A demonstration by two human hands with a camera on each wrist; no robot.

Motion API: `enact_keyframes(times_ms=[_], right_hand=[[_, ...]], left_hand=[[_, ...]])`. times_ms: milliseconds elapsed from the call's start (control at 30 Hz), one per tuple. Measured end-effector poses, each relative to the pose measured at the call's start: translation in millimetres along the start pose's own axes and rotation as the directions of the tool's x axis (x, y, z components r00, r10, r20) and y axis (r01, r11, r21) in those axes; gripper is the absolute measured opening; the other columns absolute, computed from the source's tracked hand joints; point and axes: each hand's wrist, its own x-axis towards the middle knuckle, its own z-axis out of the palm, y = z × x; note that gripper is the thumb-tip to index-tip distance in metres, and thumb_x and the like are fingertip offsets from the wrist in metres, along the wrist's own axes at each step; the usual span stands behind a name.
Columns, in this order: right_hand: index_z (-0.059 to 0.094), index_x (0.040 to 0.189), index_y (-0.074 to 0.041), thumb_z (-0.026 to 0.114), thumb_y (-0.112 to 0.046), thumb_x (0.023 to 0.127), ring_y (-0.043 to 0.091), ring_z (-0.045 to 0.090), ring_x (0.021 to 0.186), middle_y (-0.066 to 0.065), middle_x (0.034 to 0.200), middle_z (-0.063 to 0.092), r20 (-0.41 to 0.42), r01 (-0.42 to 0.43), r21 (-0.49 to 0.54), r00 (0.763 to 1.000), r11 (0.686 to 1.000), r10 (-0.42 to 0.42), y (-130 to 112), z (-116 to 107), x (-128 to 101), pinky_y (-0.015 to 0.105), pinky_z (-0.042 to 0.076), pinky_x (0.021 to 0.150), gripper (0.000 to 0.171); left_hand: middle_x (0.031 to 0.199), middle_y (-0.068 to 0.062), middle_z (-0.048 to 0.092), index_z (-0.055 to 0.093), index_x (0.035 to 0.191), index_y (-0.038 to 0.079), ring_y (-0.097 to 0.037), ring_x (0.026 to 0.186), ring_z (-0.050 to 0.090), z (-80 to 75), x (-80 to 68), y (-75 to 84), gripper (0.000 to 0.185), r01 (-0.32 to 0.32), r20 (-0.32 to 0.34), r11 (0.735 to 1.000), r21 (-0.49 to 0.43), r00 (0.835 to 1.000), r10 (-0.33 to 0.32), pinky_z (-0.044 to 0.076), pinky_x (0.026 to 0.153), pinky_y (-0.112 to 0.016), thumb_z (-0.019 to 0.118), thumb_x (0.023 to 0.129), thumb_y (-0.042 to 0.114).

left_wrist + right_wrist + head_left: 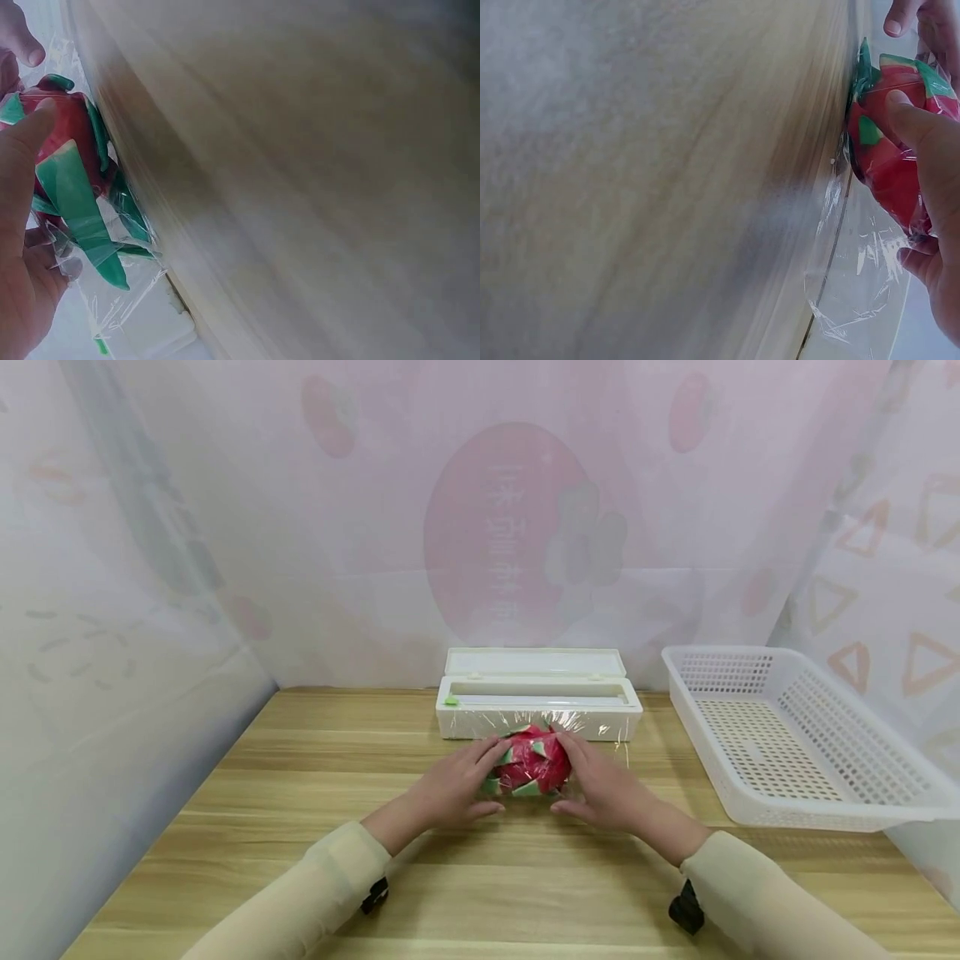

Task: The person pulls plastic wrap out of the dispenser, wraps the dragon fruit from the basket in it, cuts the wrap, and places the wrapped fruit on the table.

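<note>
Centrally, a red-and-green fruit point(534, 760) lies between two bare hands, just in front of a white box point(457, 725) on a wood-grained table point(480, 893); whether it touches the wood cannot be told. The left hand point(452, 782) grips its left side and the right hand point(606, 785) its right, each partly closed, with the thumb on the near face and fingers bent toward the far side, as the wrist views show. Clear film point(567, 721) covers the fruit, wrinkled and glossy, and spreads toward the box front. The box's lid point(536, 662) stands raised at the rear; a small green piece point(451, 700) sits at the left of its opening. To the right, well apart from the fruit, is a white perforated basket point(810, 815). Behind hangs a pale printed curtain point(360, 527).
</note>
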Motion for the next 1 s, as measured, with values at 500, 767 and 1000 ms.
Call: enact_keyframes(times_ms=[500, 767, 1000], right_hand=[[0.026, 0.143, 0.001, 0.089, -0.037, 0.068, 0.032, 0.045, 0.122, 0.018, 0.136, 0.041, 0.003, -0.093, 0.065, 0.996, 0.994, 0.093, 4, 10, 14, 0.046, 0.041, 0.104, 0.106], [0.031, 0.139, -0.001, 0.081, -0.044, 0.077, 0.029, 0.049, 0.115, 0.015, 0.13, 0.045, -0.033, -0.153, 0.093, 0.987, 0.984, 0.157, 1, 13, 19, 0.045, 0.044, 0.1, 0.091], [0.031, 0.14, -0.001, 0.08, -0.042, 0.079, 0.029, 0.048, 0.117, 0.016, 0.131, 0.045, -0.034, -0.186, 0.102, 0.981, 0.977, 0.19, -1, 14, 21, 0.045, 0.044, 0.1, 0.088]], left_hand=[[0.138, -0.017, 0.041, 0.023, 0.15, 0.003, -0.028, 0.125, 0.045, 9.1, 16.7, -2.1, 0.104, 0.082, 0.011, 0.997, -0.007, 0.997, -0.082, 0.039, 0.107, -0.04, 0.084, 0.075, 0.041], [0.134, -0.017, 0.044, 0.026, 0.147, 0.003, -0.027, 0.122, 0.047, 13.0, 21.3, -1.9, 0.096, 0.094, -0.013, 0.995, 0.033, 0.995, -0.094, 0.041, 0.104, -0.039, 0.084, 0.077, 0.034], [0.13, -0.016, 0.048, 0.032, 0.144, 0.001, -0.027, 0.118, 0.051, 13.4, 24.3, -2.9, 0.087, 0.085, -0.059, 0.996, 0.037, 0.995, -0.082, 0.044, 0.102, -0.038, 0.083, 0.077, 0.022]])
